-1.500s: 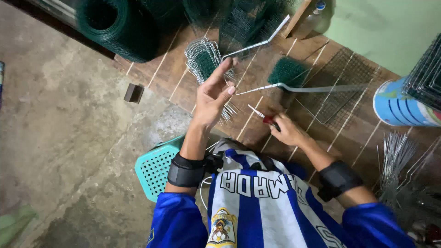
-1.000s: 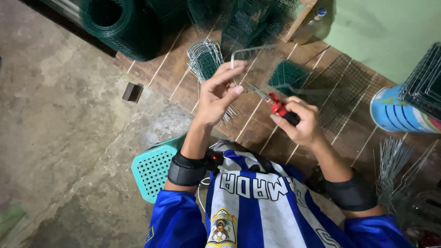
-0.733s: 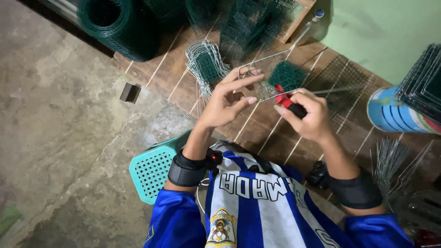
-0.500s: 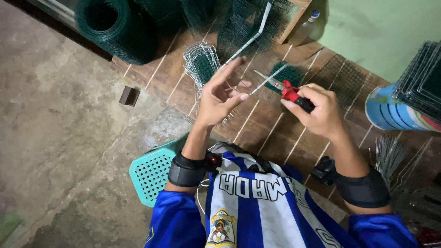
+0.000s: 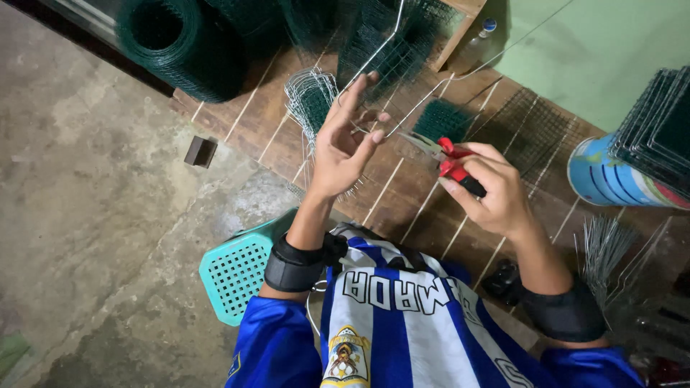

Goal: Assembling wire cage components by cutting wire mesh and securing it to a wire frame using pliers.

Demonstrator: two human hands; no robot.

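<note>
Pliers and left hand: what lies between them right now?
In the head view, the pliers in the right hand point toward the left hand. A thin bent wire crosses the gap; below it are only the brown boards.
</note>
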